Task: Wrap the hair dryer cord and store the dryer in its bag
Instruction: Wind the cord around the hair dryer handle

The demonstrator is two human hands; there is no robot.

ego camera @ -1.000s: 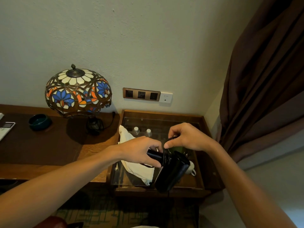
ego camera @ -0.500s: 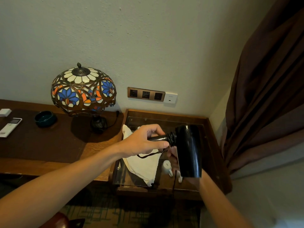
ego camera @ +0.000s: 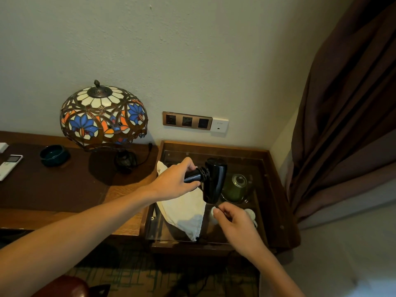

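Black plastic catches the dim light: the hair dryer (ego camera: 214, 181) hangs in the air above the glass-topped tray, its barrel pointing down. The left hand (ego camera: 174, 182) is wrapped tight around the dryer's handle, with cord turns bunched where handle meets barrel. Just below the nozzle, the right hand (ego camera: 234, 220) pinches the thin black cord (ego camera: 216, 206) between fingertips. Under both hands the white drawstring bag (ego camera: 184, 211) lies flat on the glass of the wooden tray (ego camera: 276, 189), with a green lidded jar (ego camera: 235, 186) and a white cup (ego camera: 250, 214) near it to the right. Left of the tray runs the dark wooden worktop (ego camera: 64, 189), carrying a stained-glass lamp (ego camera: 102, 116), a dark teal bowl (ego camera: 54, 155) and a white remote (ego camera: 9, 166) at the edge. A socket panel (ego camera: 187, 121) sits on the pale wall, and a brown curtain (ego camera: 347, 103) fills the right corner.
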